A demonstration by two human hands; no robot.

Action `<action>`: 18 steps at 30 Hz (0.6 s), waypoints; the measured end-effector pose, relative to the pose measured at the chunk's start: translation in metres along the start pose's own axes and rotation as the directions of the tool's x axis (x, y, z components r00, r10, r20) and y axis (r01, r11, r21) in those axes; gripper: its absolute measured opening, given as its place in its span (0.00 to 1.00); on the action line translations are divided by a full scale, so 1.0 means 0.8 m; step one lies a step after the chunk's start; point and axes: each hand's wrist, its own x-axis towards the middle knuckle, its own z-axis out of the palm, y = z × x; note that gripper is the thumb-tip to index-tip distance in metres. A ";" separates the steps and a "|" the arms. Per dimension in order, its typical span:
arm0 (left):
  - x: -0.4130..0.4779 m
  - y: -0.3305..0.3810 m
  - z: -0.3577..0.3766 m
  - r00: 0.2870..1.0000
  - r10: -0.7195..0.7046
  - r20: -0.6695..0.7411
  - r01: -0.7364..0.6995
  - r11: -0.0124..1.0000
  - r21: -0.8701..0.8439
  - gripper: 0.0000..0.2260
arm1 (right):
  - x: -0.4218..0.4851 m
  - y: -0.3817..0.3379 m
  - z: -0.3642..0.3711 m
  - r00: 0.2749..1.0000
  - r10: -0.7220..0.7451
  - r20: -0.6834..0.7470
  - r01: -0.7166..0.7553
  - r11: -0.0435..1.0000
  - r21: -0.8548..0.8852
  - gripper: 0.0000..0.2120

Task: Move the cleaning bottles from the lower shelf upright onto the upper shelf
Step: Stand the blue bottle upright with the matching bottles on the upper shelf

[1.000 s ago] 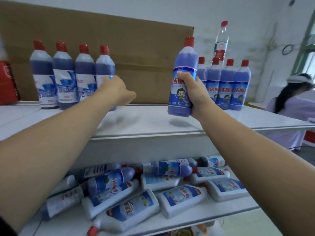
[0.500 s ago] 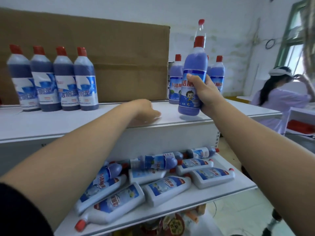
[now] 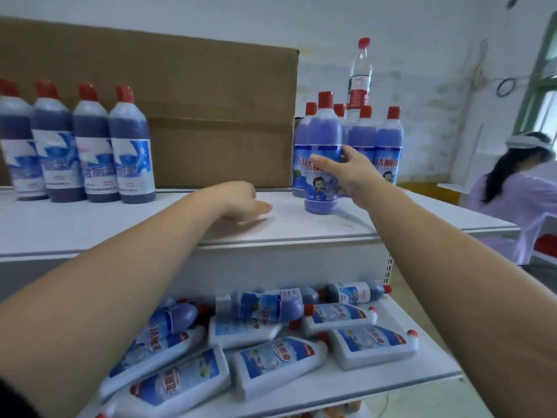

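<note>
Our right hand [image 3: 349, 176] lay spread against the purple bottle [image 3: 323, 131], which stood upright on the upper shelf [image 3: 120, 224] just in front of a cluster of matching bottles [image 3: 388, 140]. The thumb ran straight across the label and the fingers touched the far side, loose rather than clamped as far as we could judge. Our left hand [image 3: 241, 200] rested on the same shelf, fingers relaxed and holding nothing. On the lower shelf [image 3: 391, 384] a heap lay on its side, with flat white bottles [image 3: 280, 360] in front and rounder purple-filled bottles [image 3: 268, 306] on top and behind.

We judged these bottles full, so fairly heavy for one hand. The plastic looked stiff-walled, and the glossy labels might slip. The tall round ones had a narrow foot and would likely tip among neighbours. The best hold seemed to be round the labelled waist, low enough to set the base down flat. The white ones we would take by the broad body, not by the red cap.

The label under our thumb showed 洁厕 above a cartoon child, with the next character blurred. The four darker bottles [image 3: 90, 140] at the left, before the cardboard box [image 3: 211, 101], read 洁厕灵 on blue and white. A clear drinks bottle [image 3: 360, 67] behind carried a red label we could not read.
</note>
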 end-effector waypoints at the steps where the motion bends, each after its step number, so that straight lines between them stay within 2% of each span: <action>1: 0.004 0.001 -0.001 1.000 -0.019 0.000 0.019 1.000 0.001 0.26 | 0.010 0.001 0.001 1.000 -0.010 0.016 0.010 0.999 -0.041 0.23; 7: 0.022 0.012 -0.002 0.995 -0.100 -0.018 0.101 0.995 0.015 0.25 | 0.052 0.010 -0.003 0.995 -0.067 0.069 0.079 0.980 -0.185 0.28; 9: 0.026 0.017 0.000 0.992 -0.122 -0.019 0.123 0.992 0.021 0.25 | 0.057 0.013 -0.007 0.994 -0.090 0.067 0.102 0.975 -0.196 0.30; 18: 0.031 0.047 0.003 0.983 -0.180 -0.029 0.181 0.983 0.021 0.23 | 0.066 0.029 -0.009 0.983 -0.161 0.084 0.173 0.972 -0.159 0.26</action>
